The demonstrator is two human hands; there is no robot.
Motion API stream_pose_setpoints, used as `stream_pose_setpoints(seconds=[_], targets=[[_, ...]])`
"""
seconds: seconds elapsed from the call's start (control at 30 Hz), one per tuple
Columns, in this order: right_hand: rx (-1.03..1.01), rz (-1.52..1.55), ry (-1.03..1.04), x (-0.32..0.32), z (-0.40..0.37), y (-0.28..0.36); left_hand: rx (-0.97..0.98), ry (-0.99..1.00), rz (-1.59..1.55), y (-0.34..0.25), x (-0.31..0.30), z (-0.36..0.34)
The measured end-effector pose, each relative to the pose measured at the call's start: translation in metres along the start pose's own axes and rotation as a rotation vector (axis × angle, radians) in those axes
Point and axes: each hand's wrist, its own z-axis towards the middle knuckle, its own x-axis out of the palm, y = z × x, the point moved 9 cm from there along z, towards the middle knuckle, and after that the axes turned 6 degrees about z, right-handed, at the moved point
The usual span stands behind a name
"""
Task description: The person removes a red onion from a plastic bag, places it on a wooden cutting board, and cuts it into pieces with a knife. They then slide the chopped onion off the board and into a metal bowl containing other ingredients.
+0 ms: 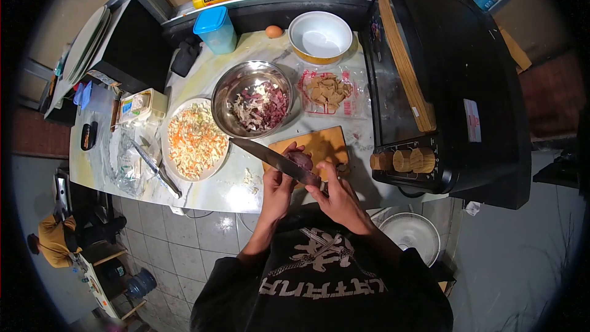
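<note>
A broad kitchen knife (276, 160) slants across the front of my body, tip up and to the left. Its wide end meets my right hand (338, 198), which is closed around it; the handle is hidden. Behind the blade, my left hand (276, 193) is closed on a dark red piece of meat (300, 158), partly covered by the knife. Below both is a wooden cutting board (329, 141). Just beyond it, a steel bowl (222, 101) contains chopped red meat and pale bits. To its left, a white plate (212, 173) is heaped with shredded orange and pale vegetables.
A second knife (157, 169) lies left of the plate. Beyond the board are a bag of brown slices (329, 91), a white-lined bowl (319, 35), an egg (273, 32) and a blue-lidded container (215, 31). A black oven (461, 98) borders the right side. Far left, another person sits.
</note>
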Motion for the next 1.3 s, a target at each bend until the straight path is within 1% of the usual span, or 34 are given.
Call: stream_pose_setpoints(seconds=[0.07,0.13,0.17,0.23,0.3,0.37,0.43,0.47,0.53,0.57,0.63,0.77,0.8,0.9,0.97,1.03,1.07,1.13,1.17,1.2,1.23,1.27,1.3], targets=[[0.012,-0.035,0.013,0.001,0.000,-0.002,-0.049,-0.052,-0.042,0.005,-0.003,-0.002],[-0.073,-0.025,0.046,0.003,0.002,0.006,-0.041,-0.056,-0.047,0.004,0.000,-0.003],[-0.074,-0.024,0.046,0.003,0.002,0.008,-0.031,-0.060,-0.053,0.003,0.001,-0.003],[-0.047,0.071,0.070,0.004,0.003,0.011,-0.030,-0.073,-0.031,0.005,0.000,-0.003],[-0.038,0.081,0.084,0.004,0.002,0.012,-0.028,-0.085,-0.009,0.006,0.000,-0.003],[-0.027,0.092,0.100,0.007,0.002,0.011,0.017,-0.087,-0.013,0.001,0.001,-0.005],[-0.147,0.084,0.023,0.002,0.002,0.020,0.037,-0.079,0.014,0.000,0.000,-0.005],[-0.147,0.084,0.022,0.001,0.001,0.021,0.056,-0.070,0.040,-0.002,0.001,-0.005],[-0.019,0.073,0.080,0.004,0.001,0.015,0.050,-0.083,0.043,-0.002,0.001,-0.005],[-0.020,0.074,0.081,0.004,0.001,0.014,0.043,-0.097,0.046,-0.001,0.000,-0.005],[-0.117,0.091,0.030,0.001,0.001,0.020,0.055,-0.100,0.061,-0.003,-0.001,-0.006],[-0.129,0.099,0.016,0.000,0.000,0.022,0.067,-0.114,0.126,-0.004,-0.002,-0.007],[-0.154,0.061,0.018,0.000,0.001,0.025,0.067,-0.114,0.127,-0.004,-0.002,-0.008],[-0.181,-0.009,0.015,0.000,0.000,0.023,0.074,-0.112,0.106,-0.001,-0.005,-0.009],[-0.183,-0.038,0.009,0.000,0.001,0.017,0.018,-0.093,-0.017,0.007,-0.007,-0.012],[-0.140,0.099,0.032,0.000,0.004,0.009,0.019,-0.104,-0.040,0.005,-0.003,-0.012],[-0.140,0.101,0.032,0.002,0.003,0.010,0.020,-0.114,-0.063,0.004,-0.003,-0.012],[-0.265,0.051,-0.050,-0.006,-0.001,0.027,0.027,-0.108,-0.026,0.004,-0.003,-0.007],[-0.264,0.050,-0.051,-0.007,-0.003,0.029,0.040,-0.109,-0.034,0.002,-0.002,-0.006],[-0.141,0.021,0.030,0.001,-0.004,0.020,0.053,-0.109,-0.043,-0.001,0.000,-0.005],[-0.018,-0.008,0.110,0.008,-0.005,0.010,0.034,-0.103,0.023,-0.002,0.001,-0.005],[-0.018,-0.007,0.111,0.009,-0.005,0.008,0.033,-0.103,0.023,-0.002,0.001,-0.005],[-0.062,0.011,0.082,0.007,-0.005,0.010,0.038,-0.095,0.031,-0.002,0.001,-0.005]])
